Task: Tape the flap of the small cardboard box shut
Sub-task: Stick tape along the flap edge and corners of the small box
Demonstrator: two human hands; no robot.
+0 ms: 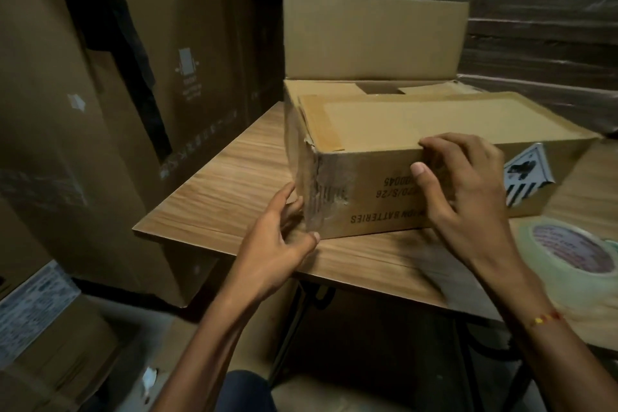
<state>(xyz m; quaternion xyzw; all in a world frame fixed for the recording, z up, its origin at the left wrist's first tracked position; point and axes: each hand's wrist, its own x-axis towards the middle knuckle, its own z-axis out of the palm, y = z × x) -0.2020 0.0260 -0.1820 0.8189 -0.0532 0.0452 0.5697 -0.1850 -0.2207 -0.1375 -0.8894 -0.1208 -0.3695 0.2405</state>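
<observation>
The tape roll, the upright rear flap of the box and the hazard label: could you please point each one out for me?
tape roll (pixel 565 256), head view, on its printed core.
upright rear flap (pixel 371 35), head view, on the flap's bare middle.
hazard label (pixel 525 174), head view, on the label's visible centre.

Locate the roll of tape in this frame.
In the head view, the roll of tape lies on the wooden table at the far right edge, just right of the right hand and near the cardboard box.
</observation>
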